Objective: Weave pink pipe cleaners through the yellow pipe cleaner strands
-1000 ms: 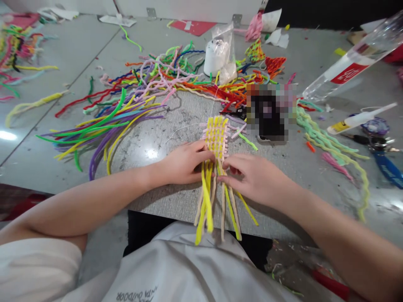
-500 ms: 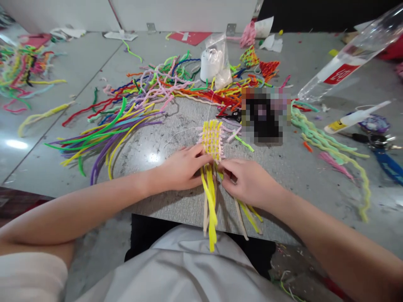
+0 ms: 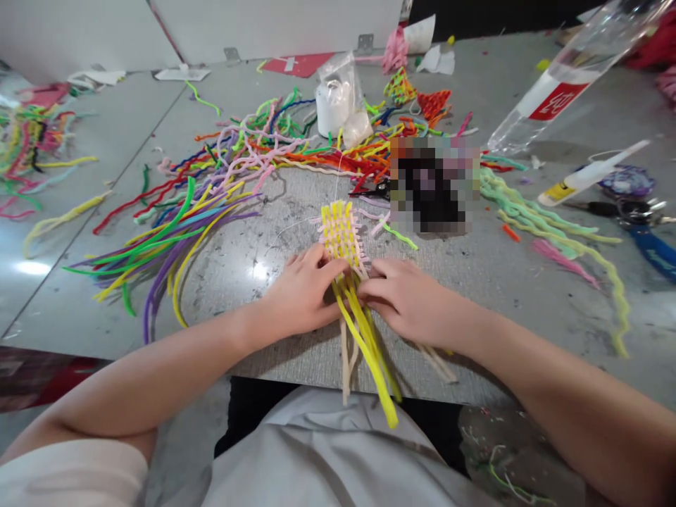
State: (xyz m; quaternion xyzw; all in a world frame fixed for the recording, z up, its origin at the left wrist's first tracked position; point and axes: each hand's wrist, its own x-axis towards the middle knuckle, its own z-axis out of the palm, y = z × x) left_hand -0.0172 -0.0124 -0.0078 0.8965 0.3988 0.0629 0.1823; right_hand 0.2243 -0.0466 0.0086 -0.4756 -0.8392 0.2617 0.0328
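A small woven mat of yellow and pale pink pipe cleaners [image 3: 341, 234] lies on the grey table [image 3: 507, 282] just in front of me. Its loose yellow and cream ends [image 3: 370, 352] trail over the table's near edge towards my lap. My left hand [image 3: 298, 292] presses on the mat's lower left edge, fingers pinching the strands there. From the right, my right hand [image 3: 409, 299] has its fingers closed on the loose strands just below the weave. Both hands touch at the bottom of the mat.
A heap of coloured pipe cleaners [image 3: 211, 183] spreads left and behind. A white spool in a plastic bag [image 3: 338, 105] stands at the back. A clear bottle [image 3: 560, 77], glue tube [image 3: 586, 176], scissors [image 3: 634, 225] and wavy green strands [image 3: 549, 225] lie right.
The view shifted, so everything sits slightly left. My hands drew closer together at the mat's bottom, and the loose strands bunched and swung to the right.
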